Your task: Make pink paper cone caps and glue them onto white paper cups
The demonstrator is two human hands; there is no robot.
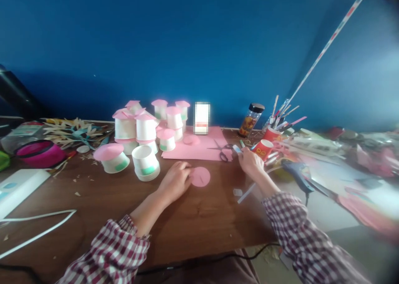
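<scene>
My left hand (176, 179) rests on the brown table, fingers curled and closed at the left edge of a pink paper circle (201, 177). The circle lies flat and has a small dark mark or slit in its middle. My right hand (252, 162) is closed around a small white and light-blue object (237, 149), whose kind I cannot make out. Just left of that hand, black-handled scissors (223, 150) lie partly open on pink paper sheets (179, 154). A red paper cup (264, 147) is right beside my right hand.
White paper cups (145, 162) with pink paper tops stand in stacks at the left. A lidded bottle (251, 119) and a holder of pens (274, 131) stand near the blue wall. A glue gun (297, 176) lies at right; a white cable (46, 230) runs at left.
</scene>
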